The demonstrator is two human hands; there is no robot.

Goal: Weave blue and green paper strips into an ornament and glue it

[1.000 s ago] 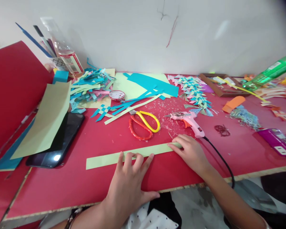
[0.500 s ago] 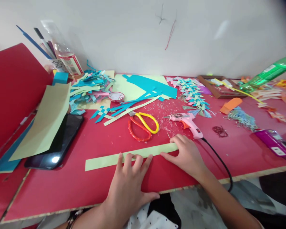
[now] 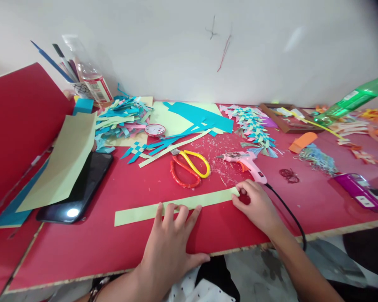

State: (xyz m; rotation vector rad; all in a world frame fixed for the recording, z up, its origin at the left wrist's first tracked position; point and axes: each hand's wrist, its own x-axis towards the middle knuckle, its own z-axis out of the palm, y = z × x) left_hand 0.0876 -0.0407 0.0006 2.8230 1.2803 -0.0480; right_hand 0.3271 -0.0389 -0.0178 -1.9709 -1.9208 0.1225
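Note:
A long pale green paper strip (image 3: 138,213) lies across the red tabletop (image 3: 113,247) near its front edge. My left hand (image 3: 168,247) lies flat with fingers spread, fingertips pressing the strip's middle. My right hand (image 3: 258,205) sits at the strip's right end, fingers curled at the paper's tip. Just behind it lies a pink glue gun (image 3: 247,161) with a black cord (image 3: 290,214). Red and yellow scissors (image 3: 189,167) lie behind the strip.
A black phone (image 3: 78,188) under a pale green sheet (image 3: 63,161) lies at left, beside a red board (image 3: 15,121). Blue and green paper strips (image 3: 119,117), woven pieces (image 3: 255,126), a green bottle (image 3: 353,100) and a purple stapler (image 3: 362,191) crowd the back and right.
My right hand slid left along the strip, then back to its right end, where its fingers curled. My left hand stayed pressed on the strip.

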